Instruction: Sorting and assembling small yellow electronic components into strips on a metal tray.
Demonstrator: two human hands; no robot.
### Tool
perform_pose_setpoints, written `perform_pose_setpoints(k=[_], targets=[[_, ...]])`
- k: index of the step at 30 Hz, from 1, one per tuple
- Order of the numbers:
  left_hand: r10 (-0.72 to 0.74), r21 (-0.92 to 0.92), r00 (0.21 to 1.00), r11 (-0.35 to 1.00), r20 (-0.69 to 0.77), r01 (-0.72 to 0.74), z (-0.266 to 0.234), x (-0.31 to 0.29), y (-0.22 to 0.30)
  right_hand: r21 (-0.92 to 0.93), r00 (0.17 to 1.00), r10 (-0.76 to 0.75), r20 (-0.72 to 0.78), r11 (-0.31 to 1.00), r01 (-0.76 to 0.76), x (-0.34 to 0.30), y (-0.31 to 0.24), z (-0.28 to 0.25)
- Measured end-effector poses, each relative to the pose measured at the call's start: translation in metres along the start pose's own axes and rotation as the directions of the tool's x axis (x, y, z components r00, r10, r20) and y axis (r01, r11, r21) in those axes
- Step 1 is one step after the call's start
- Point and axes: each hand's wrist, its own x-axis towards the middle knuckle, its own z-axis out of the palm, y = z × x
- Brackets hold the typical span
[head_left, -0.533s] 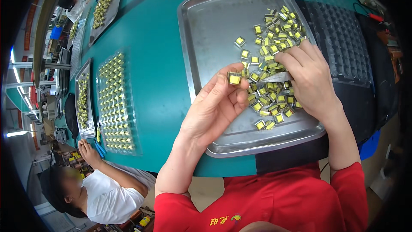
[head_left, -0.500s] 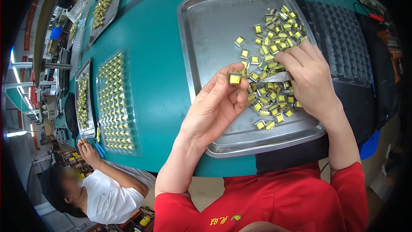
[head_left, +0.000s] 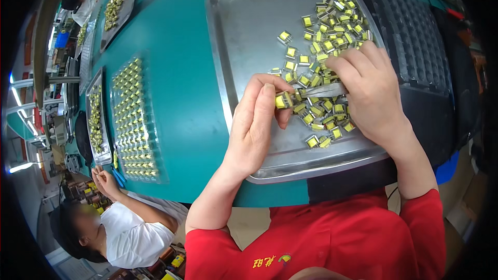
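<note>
Over a metal tray, in the head view, the left hand pinches a yellow-centred component between thumb and fingers. Facing it, the right hand has its fingers curled around a grey metal tool, whose tip points left, just beside that component; whether they touch, I cannot tell. Beneath both hands, similar loose components lie heaped toward the tray's right side. Further left on the green surface sits a clear plastic tray bearing rows of yellow pieces.
</note>
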Motion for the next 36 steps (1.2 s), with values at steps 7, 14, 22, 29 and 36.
perform_pose_setpoints(k=[7,14,22,29,36], targets=[[0.033,0.12,0.999,0.992,0.004,-0.033,0.004,0.0,0.003,-0.09,0.999,-0.045,-0.028,0.995,0.042,-0.001,-0.004,0.004],[0.063,0.066,0.998,0.996,0.025,-0.065,0.005,0.0,-0.003,-0.054,1.0,-0.024,0.004,0.998,0.024,-0.002,-0.006,0.003],[0.058,0.088,0.997,0.994,0.058,-0.064,0.002,0.001,-0.002,-0.045,1.0,-0.005,0.028,0.999,0.006,-0.003,-0.004,0.003],[0.027,0.12,0.997,0.992,0.072,-0.035,0.004,-0.002,0.006,-0.078,1.0,-0.016,0.017,0.997,0.017,-0.001,-0.005,0.004],[0.021,0.046,0.997,0.999,0.072,-0.024,0.006,-0.001,0.001,-0.085,1.0,-0.022,0.014,0.996,0.023,-0.002,-0.007,0.004]])
